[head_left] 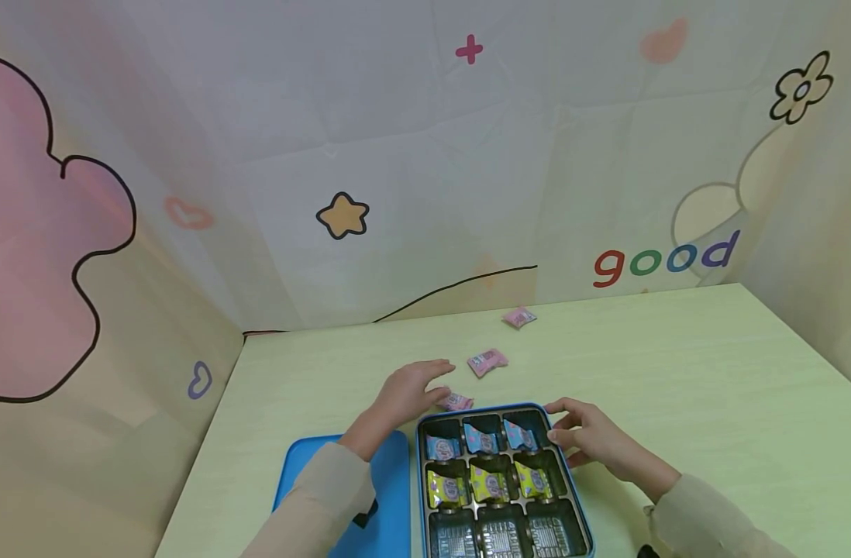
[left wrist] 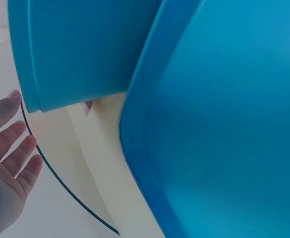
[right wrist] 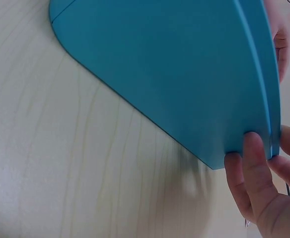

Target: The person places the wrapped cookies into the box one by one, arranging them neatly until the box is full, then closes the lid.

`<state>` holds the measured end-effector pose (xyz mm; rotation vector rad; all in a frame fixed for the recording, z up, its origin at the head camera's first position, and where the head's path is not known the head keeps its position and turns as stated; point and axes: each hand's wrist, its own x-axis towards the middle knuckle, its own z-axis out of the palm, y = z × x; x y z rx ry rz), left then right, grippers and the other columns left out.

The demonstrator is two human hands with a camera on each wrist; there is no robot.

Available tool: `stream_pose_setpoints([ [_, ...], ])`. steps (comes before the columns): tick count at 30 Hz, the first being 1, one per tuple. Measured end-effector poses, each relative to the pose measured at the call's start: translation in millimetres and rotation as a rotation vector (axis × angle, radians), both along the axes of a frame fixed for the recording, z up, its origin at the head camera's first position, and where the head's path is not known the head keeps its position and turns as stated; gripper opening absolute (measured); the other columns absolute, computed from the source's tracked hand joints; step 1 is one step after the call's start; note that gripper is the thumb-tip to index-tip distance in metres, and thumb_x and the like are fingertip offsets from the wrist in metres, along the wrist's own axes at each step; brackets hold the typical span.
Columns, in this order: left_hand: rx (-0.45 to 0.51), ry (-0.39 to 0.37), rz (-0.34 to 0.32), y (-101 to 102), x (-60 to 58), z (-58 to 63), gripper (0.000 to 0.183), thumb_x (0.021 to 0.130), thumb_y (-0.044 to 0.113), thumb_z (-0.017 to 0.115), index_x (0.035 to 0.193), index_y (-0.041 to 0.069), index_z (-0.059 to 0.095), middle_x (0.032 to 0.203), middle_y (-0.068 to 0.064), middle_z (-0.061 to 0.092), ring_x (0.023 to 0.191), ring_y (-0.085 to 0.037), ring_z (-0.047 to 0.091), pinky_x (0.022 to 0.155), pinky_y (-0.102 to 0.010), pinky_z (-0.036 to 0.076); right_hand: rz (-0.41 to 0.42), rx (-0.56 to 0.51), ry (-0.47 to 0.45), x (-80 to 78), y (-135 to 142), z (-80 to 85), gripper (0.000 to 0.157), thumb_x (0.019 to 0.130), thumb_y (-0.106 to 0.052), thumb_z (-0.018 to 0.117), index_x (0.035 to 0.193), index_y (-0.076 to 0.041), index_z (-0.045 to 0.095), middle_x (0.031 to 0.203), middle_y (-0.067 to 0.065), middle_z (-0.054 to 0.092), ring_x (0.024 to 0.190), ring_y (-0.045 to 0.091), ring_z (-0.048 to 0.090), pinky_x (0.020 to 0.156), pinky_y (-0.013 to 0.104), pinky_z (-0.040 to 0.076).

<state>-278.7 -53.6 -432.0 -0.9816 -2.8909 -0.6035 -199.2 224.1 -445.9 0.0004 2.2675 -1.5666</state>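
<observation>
A blue box (head_left: 504,535) stands on the table with a black tray of compartments inside. Blue-wrapped candies (head_left: 481,439) fill its far row, yellow-wrapped candies (head_left: 489,484) the middle row; the near row holds none. At the far right corner, my right hand (head_left: 593,440) grips the box, thumb on the rim and fingers against the outer wall (right wrist: 256,148). My left hand (head_left: 411,391) hovers by the far left corner with loosely bent fingers, holding nothing. Just beyond that corner lies a pink-wrapped candy (head_left: 456,401), partly hidden by my left hand and the box.
Two more pink-wrapped candies, a nearer one (head_left: 487,362) and a farther one (head_left: 519,317), lie toward the back edge. Left of the box is a blue lid (head_left: 391,504), under my left forearm. A printed backdrop (head_left: 411,155) encloses the table (head_left: 677,387).
</observation>
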Motion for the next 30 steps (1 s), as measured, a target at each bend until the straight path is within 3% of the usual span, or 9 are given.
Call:
stream_pose_setpoints([
  [16, 0.027, -0.103, 0.052, -7.7, -12.4, -19.1, 0.041, 0.086, 0.028, 0.056, 0.125, 0.014, 0.052, 0.131, -0.005, 0.049, 0.119, -0.025, 0.047, 0.095, -0.041, 0.04, 0.011, -0.012, 0.001, 0.8, 0.8, 0.1, 0.042, 0.086, -0.006, 0.053, 0.125, 0.003, 0.038, 0.092, 0.014, 0.051, 0.069, 0.016, 0.053, 0.055, 0.034, 0.051],
  [30, 0.079, -0.241, 0.012, -11.7, -20.5, -30.1, 0.044, 0.084, 0.029, 0.058, 0.125, 0.012, 0.052, 0.132, -0.006, 0.047, 0.122, -0.027, 0.043, 0.099, -0.044, 0.036, 0.016, -0.019, 0.007, 0.5, 1.4, -0.9, 0.042, 0.086, -0.006, 0.053, 0.125, 0.003, 0.038, 0.092, 0.014, 0.051, 0.069, 0.016, 0.053, 0.055, 0.034, 0.051],
])
